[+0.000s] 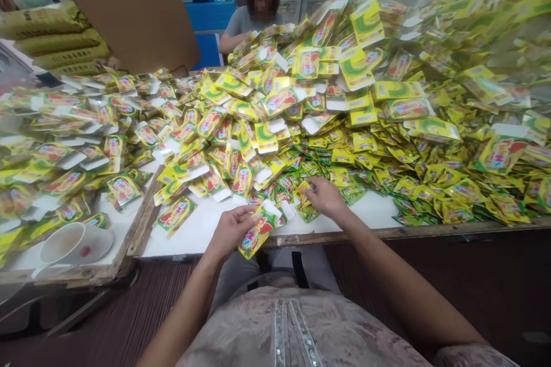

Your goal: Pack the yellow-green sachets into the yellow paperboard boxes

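Note:
My left hand (pixel 230 231) is closed on a small stack of yellow-green packets with white header cards (pixel 262 226), held just over the table's near edge. My right hand (pixel 326 195) reaches a little further in, its fingers pinching a small sachet (pixel 303 190) at the foot of the heap. A huge pile of the same yellow-green packets (pixel 344 97) covers the white table (pixel 202 229) and rises to the right.
A second table on the left carries more packets and a white cup on a saucer (pixel 71 243). A person (pixel 253 17) sits at the far side behind the heap. Brown cardboard (pixel 129 6) and yellow sacks (pixel 51 34) stand at the back left.

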A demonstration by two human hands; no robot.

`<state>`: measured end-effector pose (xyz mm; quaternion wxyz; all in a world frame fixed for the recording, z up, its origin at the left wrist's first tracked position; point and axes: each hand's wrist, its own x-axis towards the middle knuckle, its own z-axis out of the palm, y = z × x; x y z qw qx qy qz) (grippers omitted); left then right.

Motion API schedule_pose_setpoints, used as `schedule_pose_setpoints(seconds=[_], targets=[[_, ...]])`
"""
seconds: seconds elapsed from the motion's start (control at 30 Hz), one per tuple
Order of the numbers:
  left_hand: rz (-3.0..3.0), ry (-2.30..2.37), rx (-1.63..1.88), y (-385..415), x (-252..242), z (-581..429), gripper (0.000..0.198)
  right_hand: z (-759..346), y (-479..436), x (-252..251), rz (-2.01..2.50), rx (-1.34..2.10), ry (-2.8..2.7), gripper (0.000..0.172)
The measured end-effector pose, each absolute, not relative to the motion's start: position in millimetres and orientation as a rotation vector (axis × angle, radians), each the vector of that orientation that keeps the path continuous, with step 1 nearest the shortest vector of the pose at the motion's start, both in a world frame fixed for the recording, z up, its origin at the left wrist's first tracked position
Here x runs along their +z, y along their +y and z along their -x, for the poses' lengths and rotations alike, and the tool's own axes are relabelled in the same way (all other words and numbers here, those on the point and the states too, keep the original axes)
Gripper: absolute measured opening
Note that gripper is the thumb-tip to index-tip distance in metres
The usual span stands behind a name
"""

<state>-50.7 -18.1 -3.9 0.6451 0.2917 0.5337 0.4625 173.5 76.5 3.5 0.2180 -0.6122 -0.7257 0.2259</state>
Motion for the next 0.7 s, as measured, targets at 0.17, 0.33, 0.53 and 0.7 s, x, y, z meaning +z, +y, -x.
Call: schedule_pose_setpoints(seconds=[0.17,0.33,0.53,0.7], targets=[[-0.648,1.192,1.081,-15.2,-4.3,41.5,0.05,-148.7,47.5,-0.8,1.306,0.527,-2.144,0.011],[-0.674,1.189,1.054,-15.5,-6.0,35.5,0.052,-142.4,33.6,-3.0,1.241,1.048,-2.154,0.006],[-0.705,1.205,0.987,-11.9,-6.2,31.0,0.042,-164.5,31.1,-8.5,1.262,1.195,-1.927,0.014],[-0.766,1.275,0.956,-5.1,-10.4,21.3,0.036,-168.8,30.1,-11.4,1.347,0.973,-1.873,0.021]])
